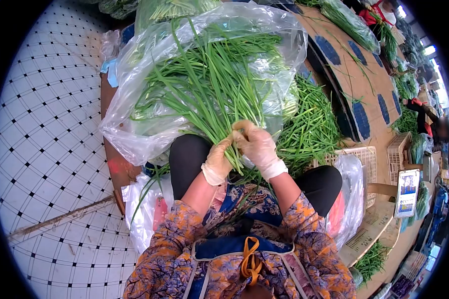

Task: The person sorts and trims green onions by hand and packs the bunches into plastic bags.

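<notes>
A loose bunch of garlic chives (217, 92) fans out ahead of me, its pale lower ends gathered between my gloved hands. My left hand (218, 160) is closed around the stems near their base. Against the same stems, at the right, my right hand (256, 144) has its fingers bent in a pinch; what lies between the fingertips is partly hidden. Beneath the bunch spreads a clear plastic bag (129, 132) with more chives lying in it. Both hands are above my lap, between my knees.
A heap of loose green leaves (312, 119) lies right of the bag. Plastic crates (356, 162) stand by my right knee, and a phone (407, 192) is propped upright farther right. White tiled wall (60, 149) fills the left. Other people work at the far right.
</notes>
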### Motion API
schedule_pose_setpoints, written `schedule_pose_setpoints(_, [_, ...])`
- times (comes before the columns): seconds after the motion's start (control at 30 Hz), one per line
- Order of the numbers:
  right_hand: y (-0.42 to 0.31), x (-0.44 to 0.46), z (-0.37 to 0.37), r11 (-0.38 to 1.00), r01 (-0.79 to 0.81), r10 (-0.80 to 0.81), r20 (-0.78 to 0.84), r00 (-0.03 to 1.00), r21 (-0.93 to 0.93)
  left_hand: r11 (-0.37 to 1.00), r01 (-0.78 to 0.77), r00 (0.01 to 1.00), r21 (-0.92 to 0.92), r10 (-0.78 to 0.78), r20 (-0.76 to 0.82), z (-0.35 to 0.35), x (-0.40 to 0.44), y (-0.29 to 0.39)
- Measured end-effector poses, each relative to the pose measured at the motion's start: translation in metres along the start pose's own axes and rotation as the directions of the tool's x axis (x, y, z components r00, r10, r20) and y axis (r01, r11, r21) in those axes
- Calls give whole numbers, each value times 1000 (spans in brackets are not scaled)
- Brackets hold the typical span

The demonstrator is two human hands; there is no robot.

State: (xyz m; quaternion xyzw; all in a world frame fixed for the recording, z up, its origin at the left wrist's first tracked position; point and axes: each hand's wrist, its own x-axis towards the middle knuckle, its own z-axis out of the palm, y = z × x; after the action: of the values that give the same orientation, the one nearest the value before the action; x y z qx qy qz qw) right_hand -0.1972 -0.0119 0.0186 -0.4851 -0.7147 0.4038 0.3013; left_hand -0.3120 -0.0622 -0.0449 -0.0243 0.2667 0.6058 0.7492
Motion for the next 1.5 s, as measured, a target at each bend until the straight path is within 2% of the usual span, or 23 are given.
schedule_pose_setpoints(0.07, [-6,-2,-3,965,79,-57,92,994,-249,996,-8,996,89,1,85,-6,3,0])
schedule_pose_setpoints(0.13, [-2,-1,-5,944,12,31,125,992,-331,993,-25,996,112,15,86,-2,0,-1])
schedule_pose_setpoints(0.2, [20,-1,1,987,-141,147,69,987,-83,990,-43,996,137,31,88,4,-1,-1])
schedule_pose_setpoints(0.23, [29,0,5,945,-287,275,93,957,157,987,-44,999,152,43,11,4,-1,-2])
schedule_pose_setpoints(0.3, [33,-2,7,962,-234,234,18,972,139,985,-44,996,166,55,-67,3,-1,-4])
schedule_pose_setpoints(0.4, [20,-3,7,989,-150,150,-100,984,7,988,-62,996,139,71,-62,10,-3,-2])
schedule_pose_setpoints(0.47, [1,-1,4,992,0,-17,-130,991,-130,988,-61,994,140,74,-87,20,-8,-1])
schedule_pose_setpoints(0.6, [-12,18,9,929,-27,10,-50,999,-370,967,-130,991,221,129,19,11,-5,-5])
schedule_pose_setpoints(0.73, [8,30,17,975,-117,126,35,991,-188,950,-85,992,300,108,-59,5,-4,-7])
schedule_pose_setpoints(0.8, [9,24,18,967,-211,212,11,977,143,956,-87,990,280,113,-80,9,-5,-5])
schedule_pose_setpoints(0.83, [9,19,18,967,-212,212,12,977,142,993,-89,992,73,81,100,9,-4,-3])
schedule_pose_setpoints(0.87, [5,13,16,936,-223,212,70,975,271,990,-48,956,-133,84,280,9,-2,-2])
schedule_pose_setpoints(0.93, [-7,-1,11,888,-237,204,126,971,394,985,27,974,-169,11,224,-14,12,-7])
schedule_pose_setpoints(1.0, [-19,-19,5,945,55,-127,207,970,323,973,98,983,-209,-63,171,-4,8,-1])
schedule_pose_setpoints(1.07, [-21,-29,-4,958,-44,-44,298,954,283,979,47,977,197,-87,196,15,-4,8])
schedule_pose_setpoints(1.13, [-41,-33,-26,717,-216,121,186,975,663,992,104,959,73,-120,255,7,2,3])
schedule_pose_setpoints(1.2, [-4,-16,-46,487,116,54,-163,985,865,972,-54,999,230,53,12,7,4,-4])
schedule_pose_setpoints(1.27, [-1,7,-66,276,202,402,-304,863,940,960,-44,999,277,50,-14,10,3,-4])
schedule_pose_setpoints(1.33, [6,22,-64,591,-35,434,-281,856,806,945,-67,994,320,90,-57,15,2,-5])
schedule_pose_setpoints(1.37, [-3,25,-53,789,-176,376,-236,896,589,944,-67,994,323,89,-55,18,2,-5])
schedule_pose_setpoints(1.4, [-22,28,-43,842,-307,374,-70,925,443,938,-44,993,345,79,-89,19,1,-4])
schedule_pose_setpoints(1.47, [-6,40,-4,952,-295,293,38,955,79,928,-21,989,371,73,-127,14,2,-7])
schedule_pose_setpoints(1.5, [-6,46,8,960,-140,151,30,988,-243,906,-55,983,421,122,-135,4,7,-12])
